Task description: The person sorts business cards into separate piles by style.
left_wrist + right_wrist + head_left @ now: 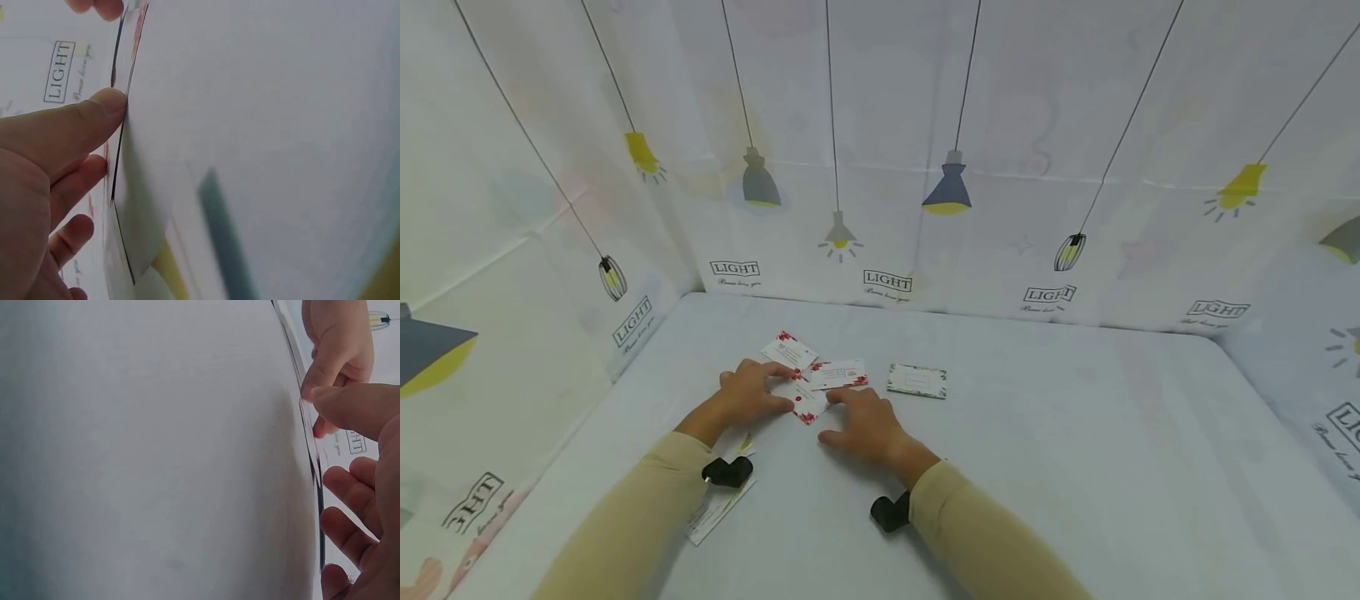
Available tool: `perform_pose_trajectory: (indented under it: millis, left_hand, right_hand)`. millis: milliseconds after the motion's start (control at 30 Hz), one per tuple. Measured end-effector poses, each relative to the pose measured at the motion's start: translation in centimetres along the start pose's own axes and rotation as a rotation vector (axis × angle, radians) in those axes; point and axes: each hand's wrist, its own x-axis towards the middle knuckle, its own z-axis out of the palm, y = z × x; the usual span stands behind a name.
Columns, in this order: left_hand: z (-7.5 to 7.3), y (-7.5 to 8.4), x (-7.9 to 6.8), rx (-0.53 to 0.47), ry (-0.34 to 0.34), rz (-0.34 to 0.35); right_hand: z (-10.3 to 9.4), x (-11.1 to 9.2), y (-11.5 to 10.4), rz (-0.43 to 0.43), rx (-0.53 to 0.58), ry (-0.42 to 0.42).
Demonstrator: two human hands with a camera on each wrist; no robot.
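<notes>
Three white business cards with red floral corners lie overlapping in the head view: a back card (pixel 790 350), a middle card (pixel 837 374) and a front card (pixel 807 402). My left hand (pixel 748 396) reaches over their left side, index fingertip at the cards' overlap and thumb at the front card's left edge. In the left wrist view the thumb (pixel 109 103) touches a card edge, the other fingers spread apart. My right hand (pixel 868 429) has its index fingertip right at the front card's right corner, thumb apart from it. In the right wrist view its fingers (pixel 350 487) are loosely bent.
A card with a green leafy border (pixel 917 381) lies to the right of the red-cornered ones. More cards (pixel 718 510) lie partly hidden under my left wrist. The white-covered table (pixel 1075 450) meets a lamp-printed curtain (pixel 880 242) at the back and left.
</notes>
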Motion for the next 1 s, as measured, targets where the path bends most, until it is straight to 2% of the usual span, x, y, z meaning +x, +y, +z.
perform_pose_trajectory:
  millis: [267,567,800,1000]
  left_hand:
    - [0.8,1.5,-1.0,0.001,0.033,0.029]
    - [1.0,1.7,-1.5,0.007,0.042,0.040]
    - [0.8,2.0,-1.7,0.008,0.043,0.049]
    - [0.6,2.2,-1.9,0.002,0.012,0.044]
  right_hand:
    - [0.2,0.0,-0.2,0.038,-0.143,0.027]
    - [0.3,0.0,-0.1,0.117,-0.203,0.094]
    - [0.1,0.1,0.2,0.138,-0.156,0.089]
    - [0.0,0.3,0.7,0.135,-0.082,0.064]
